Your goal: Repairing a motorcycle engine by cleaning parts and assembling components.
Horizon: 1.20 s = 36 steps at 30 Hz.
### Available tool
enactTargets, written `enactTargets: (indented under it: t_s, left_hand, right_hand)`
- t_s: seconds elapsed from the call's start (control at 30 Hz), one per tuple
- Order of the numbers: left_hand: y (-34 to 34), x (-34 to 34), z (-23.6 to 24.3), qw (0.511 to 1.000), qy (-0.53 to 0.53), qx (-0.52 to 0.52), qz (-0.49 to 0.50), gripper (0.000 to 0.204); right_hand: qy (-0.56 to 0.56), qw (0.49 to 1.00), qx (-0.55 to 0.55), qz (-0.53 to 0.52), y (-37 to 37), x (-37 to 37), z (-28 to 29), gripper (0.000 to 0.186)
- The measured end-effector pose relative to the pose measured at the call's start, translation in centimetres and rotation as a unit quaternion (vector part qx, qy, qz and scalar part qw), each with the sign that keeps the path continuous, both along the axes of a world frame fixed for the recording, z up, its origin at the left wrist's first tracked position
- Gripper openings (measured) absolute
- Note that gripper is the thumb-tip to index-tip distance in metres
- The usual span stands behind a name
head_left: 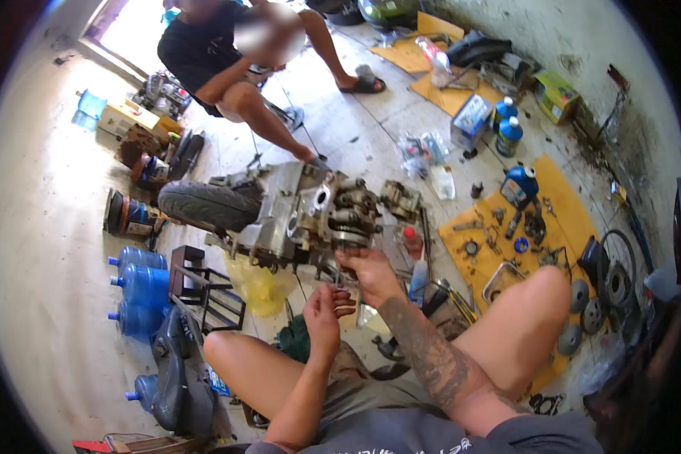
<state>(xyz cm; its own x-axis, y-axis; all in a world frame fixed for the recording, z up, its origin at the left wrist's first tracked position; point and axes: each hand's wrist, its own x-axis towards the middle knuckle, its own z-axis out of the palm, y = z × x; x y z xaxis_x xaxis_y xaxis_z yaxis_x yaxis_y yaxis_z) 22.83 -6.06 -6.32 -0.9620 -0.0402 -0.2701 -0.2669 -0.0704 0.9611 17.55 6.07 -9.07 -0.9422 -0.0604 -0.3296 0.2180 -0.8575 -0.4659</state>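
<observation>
A silver scooter engine (284, 223) with the rear tyre (200, 204) on its left lies before me at the centre, its dark cylindrical end (356, 212) toward the right. My right hand (367, 272), on a tattooed forearm, grips a round metal part at the engine's lower right. My left hand (329, 310) is just below the engine, fingers curled; what they hold, if anything, is too small to make out.
A person (204, 64) sits opposite. Right: orange sheets with loose parts (469, 227), blue bottles (518, 185), a box (469, 121). Left: water jugs (136, 291), a dark metal stand (204, 295), a black seat (174, 378). A yellow bag (261, 291) lies under the engine.
</observation>
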Motion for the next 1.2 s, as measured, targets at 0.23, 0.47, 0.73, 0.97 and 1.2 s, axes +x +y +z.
enactTargets:
  t_s: [0.23, 0.47, 0.73, 0.97, 1.2]
  left_hand:
    - [1.0, -0.8, 0.5, 0.964, -0.174, 0.201, -0.018, 0.048]
    - [2.1, -0.8, 0.6, 0.993, 0.057, -0.053, -0.084, 0.029]
    - [0.8, -1.6, 0.8, 0.974, 0.048, -0.171, -0.14, 0.031]
    - [-0.9, -3.6, 0.3, 0.983, -0.011, -0.131, -0.126, 0.037]
    - [3.6, -5.4, -1.0, 0.992, 0.041, -0.075, -0.093, 0.042]
  right_hand:
    - [-0.019, 0.999, 0.024, 0.008, 0.3, -0.6, -0.1, 0.007]
    - [-0.08, 0.992, -0.001, 0.097, 1.4, 0.6, 1.6, 0.01]
    - [-0.048, 0.997, 0.058, 0.017, -0.1, 0.0, 0.1, 0.018]
    - [0.032, 0.956, 0.29, 0.018, 0.7, 0.9, -0.8, 0.024]
    - [0.019, 0.897, 0.442, -0.005, 2.8, 1.7, 0.6, 0.024]
